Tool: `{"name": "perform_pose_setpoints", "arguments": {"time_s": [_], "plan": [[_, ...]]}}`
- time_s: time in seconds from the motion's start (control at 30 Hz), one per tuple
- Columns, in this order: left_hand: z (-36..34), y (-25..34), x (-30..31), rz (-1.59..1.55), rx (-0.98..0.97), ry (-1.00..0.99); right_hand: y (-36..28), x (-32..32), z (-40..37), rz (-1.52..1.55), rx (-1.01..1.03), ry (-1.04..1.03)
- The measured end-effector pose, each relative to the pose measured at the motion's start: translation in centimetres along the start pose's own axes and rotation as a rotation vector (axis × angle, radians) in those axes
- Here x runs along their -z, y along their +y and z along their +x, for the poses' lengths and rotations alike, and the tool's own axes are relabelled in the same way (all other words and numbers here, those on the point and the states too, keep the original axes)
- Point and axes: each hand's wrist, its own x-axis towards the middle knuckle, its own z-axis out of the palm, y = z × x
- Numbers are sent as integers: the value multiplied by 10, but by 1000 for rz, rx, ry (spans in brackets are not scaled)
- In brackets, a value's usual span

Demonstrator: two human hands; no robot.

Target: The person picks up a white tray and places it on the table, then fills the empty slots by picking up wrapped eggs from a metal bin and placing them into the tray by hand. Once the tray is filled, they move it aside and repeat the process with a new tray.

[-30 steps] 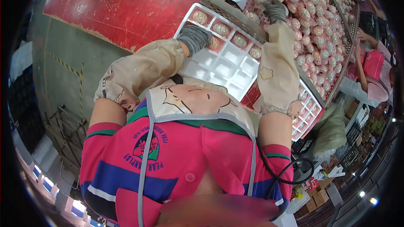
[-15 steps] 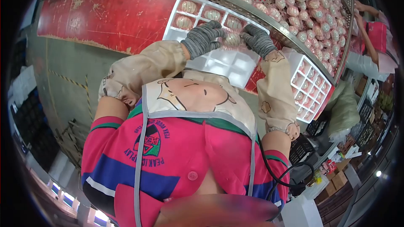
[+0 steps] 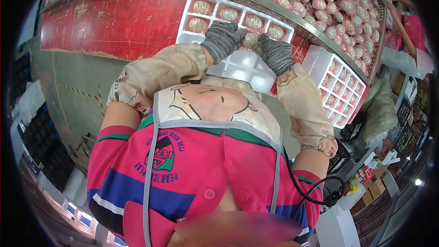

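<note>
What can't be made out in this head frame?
Head view throughout:
- Grip on the wrapped fruit: the gloved left hand and right hand cover it.
- White tray, cells under the hands: hidden by the gloves.
- Metal bin: cut off at the top edge.
- Second tray, contents: too small.

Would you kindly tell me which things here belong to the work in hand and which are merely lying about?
In use: left hand, right hand, wrapped fruit between them, white tray, metal bin of fruit.
Lying about: filled tray, green sack, cardboard boxes.
</note>
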Motion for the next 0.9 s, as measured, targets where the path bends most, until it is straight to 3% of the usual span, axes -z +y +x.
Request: {"name": "perform_pose_setpoints", "arguments": {"time_s": [0.07,0.17,0.27,0.37,0.43,0.5,0.57,0.6,0.63,0.73,0.9], "plan": [[4,-1,-3,63,-2,-39,-2,-2,0,-20,-28,-42],[9,-4,-6,111,-84,9,2,-24,4,-5,-5,71],[18,2,1,136,-28,-128,3,-35,7,1,-20,112],[27,2,4,31,44,-214,-5,-30,16,-49,-34,50],[32,5,7,25,93,-208,-16,-25,22,-150,-154,-79],[39,5,11,1,114,-299,-23,13,33,-208,-166,-141],[41,2,11,-44,87,-343,-31,66,45,-26,-18,-172],[44,2,12,18,142,-461,-21,72,54,99,-46,4],[43,0,11,22,147,-455,-6,78,69,228,-77,182],[36,-1,9,26,69,-387,19,114,115,151,-162,200],[32,-1,14,-1,72,-362,38,100,152,22,-258,-210]]}}
